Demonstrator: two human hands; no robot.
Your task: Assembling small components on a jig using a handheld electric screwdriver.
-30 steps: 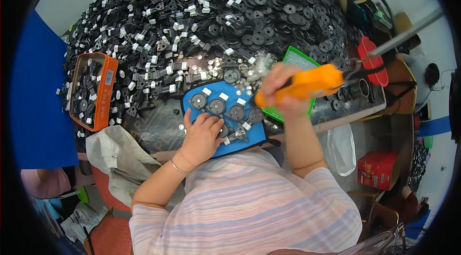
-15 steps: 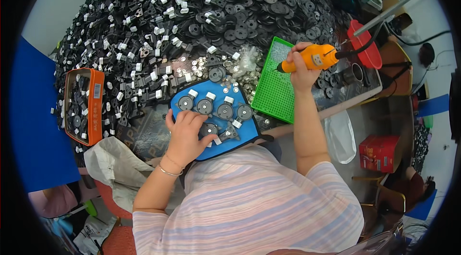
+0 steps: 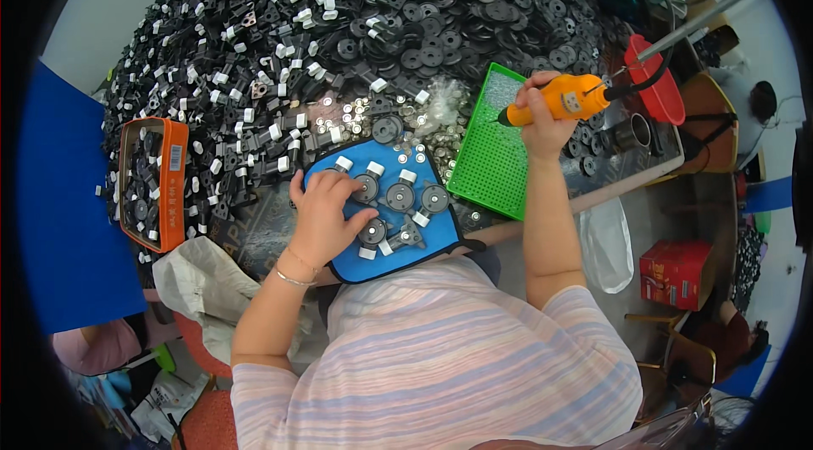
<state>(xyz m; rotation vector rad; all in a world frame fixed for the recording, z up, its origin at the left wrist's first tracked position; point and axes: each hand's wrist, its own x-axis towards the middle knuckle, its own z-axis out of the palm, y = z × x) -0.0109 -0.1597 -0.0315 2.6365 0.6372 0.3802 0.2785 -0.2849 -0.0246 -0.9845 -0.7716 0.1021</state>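
"What's new in the head view?"

"The orange driver [image 3: 572, 97] has swung away from the right edge of the blue mat [image 3: 394, 260]. Its tip is now over the green tray [image 3: 489, 166], right of the frame's centre, with the right grip [image 3: 546, 128] wrapped round its body."

"And the left grip [image 3: 326, 209]?"

"Fingers spread, nothing visibly pinched. It has crept up to the top row of black wheels [image 3: 400, 196], lying on the mat mid-frame."

"Meaning?"

"Probably the tool is off the wheels for now, while the left tends them."

Pale wall [image 3: 110, 5]; reddish chair [image 3: 210, 425]
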